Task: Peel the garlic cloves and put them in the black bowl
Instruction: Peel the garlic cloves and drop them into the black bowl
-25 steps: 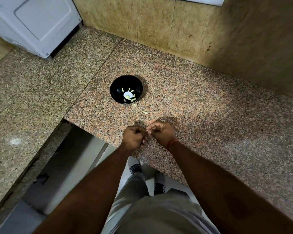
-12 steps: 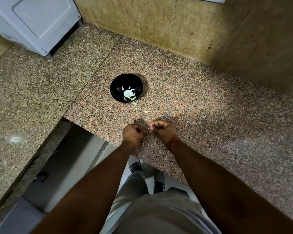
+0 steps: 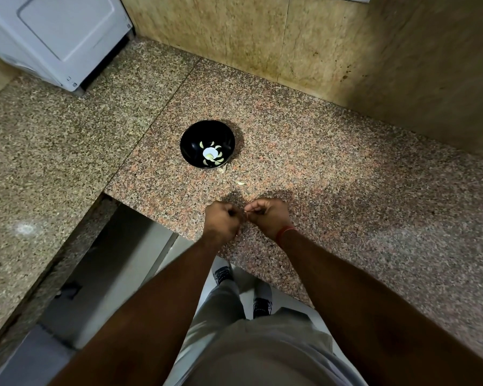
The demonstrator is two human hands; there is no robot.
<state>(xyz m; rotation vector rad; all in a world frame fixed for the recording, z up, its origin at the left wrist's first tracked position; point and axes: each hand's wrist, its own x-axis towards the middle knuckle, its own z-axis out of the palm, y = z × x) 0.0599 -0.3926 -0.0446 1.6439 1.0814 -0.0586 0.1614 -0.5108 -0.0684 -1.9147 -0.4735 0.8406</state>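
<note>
Your left hand (image 3: 222,222) and right hand (image 3: 269,217) are curled, knuckles nearly touching, above the counter (image 3: 346,190) edge; can't tell what they pinch. Black bowl (image 3: 207,144) beyond them holds peeled cloves (image 3: 216,160); two bits lie just beside it.

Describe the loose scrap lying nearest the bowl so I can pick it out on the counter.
Start at the black bowl on the speckled granite counter. The scrap lies right against the bowl's near rim, pale and papery. A second pale bit lies apart, nearer the hands; this one touches the bowl.
</note>
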